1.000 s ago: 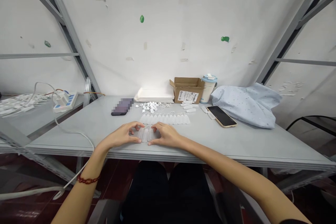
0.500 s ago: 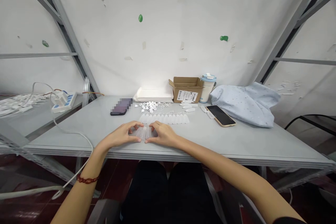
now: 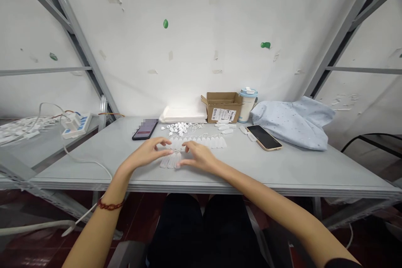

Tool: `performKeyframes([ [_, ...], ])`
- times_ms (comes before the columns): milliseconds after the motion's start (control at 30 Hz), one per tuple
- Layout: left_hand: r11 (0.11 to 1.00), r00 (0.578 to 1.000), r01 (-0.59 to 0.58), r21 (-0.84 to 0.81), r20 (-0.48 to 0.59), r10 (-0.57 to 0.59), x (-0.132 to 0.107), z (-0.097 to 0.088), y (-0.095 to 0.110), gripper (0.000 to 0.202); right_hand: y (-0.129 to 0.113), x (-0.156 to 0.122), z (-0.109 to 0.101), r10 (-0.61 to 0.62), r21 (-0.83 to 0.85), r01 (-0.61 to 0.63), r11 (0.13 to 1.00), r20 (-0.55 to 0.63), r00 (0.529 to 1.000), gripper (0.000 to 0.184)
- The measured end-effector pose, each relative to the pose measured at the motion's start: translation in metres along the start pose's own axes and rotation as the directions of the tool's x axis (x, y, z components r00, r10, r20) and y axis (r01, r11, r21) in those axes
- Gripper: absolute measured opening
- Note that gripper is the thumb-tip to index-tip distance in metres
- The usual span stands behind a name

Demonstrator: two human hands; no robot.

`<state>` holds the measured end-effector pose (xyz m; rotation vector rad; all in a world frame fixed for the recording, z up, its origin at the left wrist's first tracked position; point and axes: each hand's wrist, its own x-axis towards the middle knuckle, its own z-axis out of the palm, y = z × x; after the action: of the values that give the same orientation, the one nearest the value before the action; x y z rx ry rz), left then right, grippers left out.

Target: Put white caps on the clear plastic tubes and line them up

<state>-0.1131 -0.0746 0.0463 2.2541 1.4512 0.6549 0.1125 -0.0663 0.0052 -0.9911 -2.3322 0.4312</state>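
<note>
Three small translucent plastic pieces (image 3: 170, 161) lie side by side on the grey table (image 3: 282, 167), between my two hands. My left hand (image 3: 147, 153) hovers just left of them, fingers loosely apart and reaching toward the middle, nothing visibly held. My right hand (image 3: 199, 156) is just right of them, fingers likewise spread and slightly raised. Right behind my fingertips runs a row of several white plastic pieces (image 3: 204, 142). A scatter of small white caps (image 3: 180, 127) lies further back.
At the back stand a dark phone (image 3: 145, 129), a stack of white trays (image 3: 184, 114), an open cardboard box (image 3: 223, 108) and a lidded cup (image 3: 247, 104). A second phone (image 3: 264, 137) and a light blue cloth bundle (image 3: 292, 122) are on the right. A power strip (image 3: 76, 124) with cables sits left.
Both hands have lifted off the three translucent pieces and moved a little away from me toward the white row, leaving the pieces lying on the table. The view has shifted slightly.
</note>
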Motion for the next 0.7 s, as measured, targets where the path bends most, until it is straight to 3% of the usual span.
performKeyframes([
  [167, 0.991, 0.993, -0.102, 0.084, -0.045, 0.106, 0.083, -0.001, 0.012, 0.037, 0.046, 0.015, -0.049, 0.125, -0.035, -0.141, 0.989, -0.285, 0.95, 0.031],
  [267, 0.983, 0.993, -0.115, 0.145, 0.016, 0.114, 0.131, 0.013, 0.015, 0.042, 0.086, 0.013, -0.076, 0.225, -0.123, -0.277, 0.953, -0.327, 0.918, 0.017],
  [333, 0.983, 0.992, -0.115, 0.146, 0.063, 0.107, 0.152, 0.027, 0.015, 0.037, 0.108, 0.006, -0.088, 0.337, -0.182, -0.419, 0.89, -0.357, 0.871, 0.017],
  [400, 0.983, 0.992, -0.09, 0.158, 0.102, 0.075, 0.165, 0.04, 0.013, 0.03, 0.124, -0.002, -0.097, 0.416, -0.262, -0.508, 0.82, -0.337, 0.845, 0.023],
  [500, 0.979, 0.988, -0.089, 0.184, 0.139, 0.064, 0.174, 0.054, 0.01, 0.029, 0.135, -0.01, -0.105, 0.467, -0.348, -0.535, 0.77, -0.263, 0.844, 0.034],
  [700, 0.965, 0.99, -0.111, 0.236, 0.111, 0.087, 0.179, 0.055, 0.008, 0.036, 0.14, -0.012, -0.11, 0.483, -0.401, -0.497, 0.77, -0.143, 0.864, 0.037],
])
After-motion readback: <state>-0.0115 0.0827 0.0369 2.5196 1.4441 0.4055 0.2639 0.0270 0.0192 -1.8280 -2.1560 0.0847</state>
